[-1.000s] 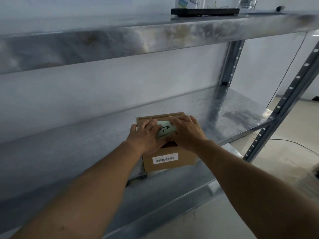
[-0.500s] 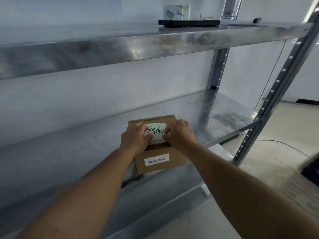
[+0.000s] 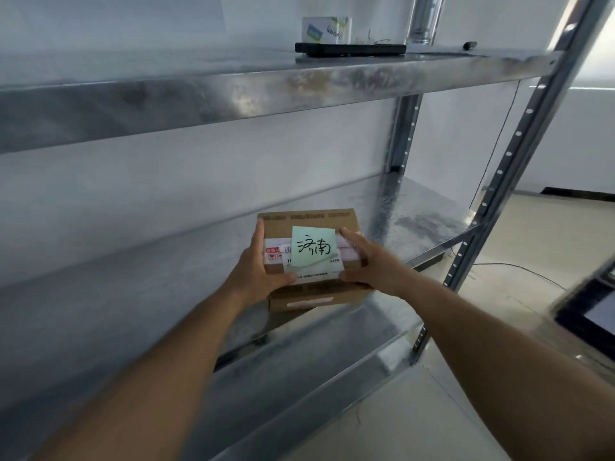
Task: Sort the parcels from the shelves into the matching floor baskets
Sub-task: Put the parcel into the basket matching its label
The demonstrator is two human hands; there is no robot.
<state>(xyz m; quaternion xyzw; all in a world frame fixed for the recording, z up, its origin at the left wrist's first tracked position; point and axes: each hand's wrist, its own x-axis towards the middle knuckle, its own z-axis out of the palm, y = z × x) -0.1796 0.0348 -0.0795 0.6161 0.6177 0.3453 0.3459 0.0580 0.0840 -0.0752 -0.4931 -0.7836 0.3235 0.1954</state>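
A brown cardboard parcel (image 3: 309, 221) with a white shipping label and a green sticky note (image 3: 312, 247) bearing black handwriting is held at the front of the middle metal shelf (image 3: 133, 294). My left hand (image 3: 258, 264) grips its left side, thumb along the front edge. My right hand (image 3: 369, 257) grips the right side in the same way. The box is tilted, its top face turned toward me. No floor basket is in view.
The upper shelf (image 3: 233, 88) carries a flat black device (image 3: 349, 48), a white box (image 3: 326, 28) and a clear glass (image 3: 424, 21). A perforated steel upright (image 3: 519, 144) stands at the right. A dark-framed object (image 3: 592, 311) sits low at the right above the pale floor.
My hands slid from the top of the parcel out to its sides and took hold. The box has come up and forward off the shelf, uncovering the green note.
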